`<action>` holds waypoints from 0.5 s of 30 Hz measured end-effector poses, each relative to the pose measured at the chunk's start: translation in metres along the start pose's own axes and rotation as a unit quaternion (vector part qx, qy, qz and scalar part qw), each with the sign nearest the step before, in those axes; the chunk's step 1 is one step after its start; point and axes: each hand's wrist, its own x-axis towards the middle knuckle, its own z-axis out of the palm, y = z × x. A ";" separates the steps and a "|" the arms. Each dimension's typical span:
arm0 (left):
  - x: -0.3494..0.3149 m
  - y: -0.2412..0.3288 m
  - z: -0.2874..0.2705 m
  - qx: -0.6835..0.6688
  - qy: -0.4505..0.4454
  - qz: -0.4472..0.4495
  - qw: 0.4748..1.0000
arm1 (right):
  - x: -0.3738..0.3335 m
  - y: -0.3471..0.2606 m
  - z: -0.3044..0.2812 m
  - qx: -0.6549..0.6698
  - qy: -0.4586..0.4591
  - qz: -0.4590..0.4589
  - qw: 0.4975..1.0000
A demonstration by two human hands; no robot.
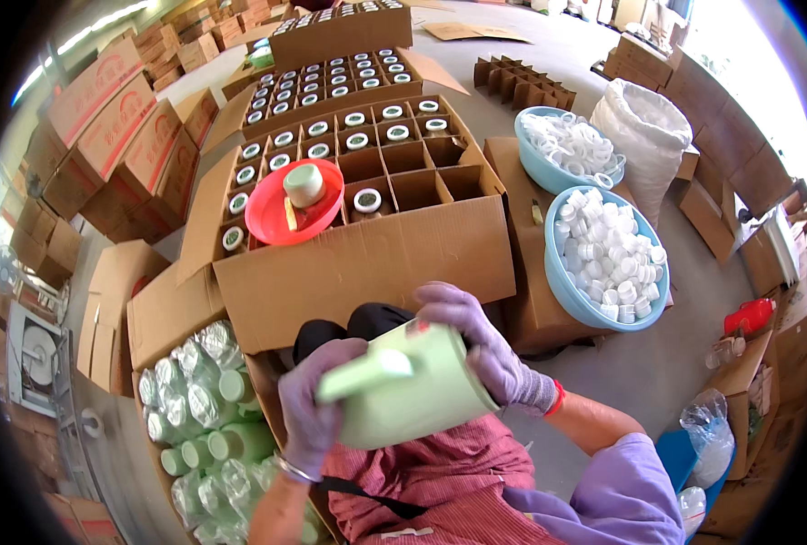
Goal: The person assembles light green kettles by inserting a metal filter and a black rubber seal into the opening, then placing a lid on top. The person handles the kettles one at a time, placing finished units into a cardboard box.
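A pale green jug [422,395] with a side handle [367,374] lies tilted on its side above my lap, slightly blurred. My left hand [313,409], in a greyish-purple glove, grips it at the left end beside the handle. My right hand [490,350], gloved the same way, holds its other end with fingers over the top. A small red mark shows on the jug near my right fingers. In front of me stands a divided carton [367,272] with lidded containers in many cells. A red bowl [265,211] rests on it, holding a pale green cup [303,184].
Left of my lap, an open carton [163,336] holds several green jugs [240,442], some in clear wrap. To the right, blue basins hold white caps [608,259] and white rings [567,145]. A white sack [640,127] stands behind them. More filled cartons [340,45] extend ahead.
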 end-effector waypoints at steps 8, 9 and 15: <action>0.011 -0.002 -0.004 -0.061 -0.009 -0.152 0.987 | 0.013 -0.011 -0.019 -0.148 -0.086 -0.109 0.979; 0.011 -0.001 -0.003 -0.068 -0.013 -0.190 0.979 | 0.017 -0.025 -0.023 -0.091 -0.173 -0.177 0.965; 0.017 0.000 -0.003 0.268 -0.038 0.235 0.933 | -0.006 0.019 0.005 0.101 -0.008 0.126 0.987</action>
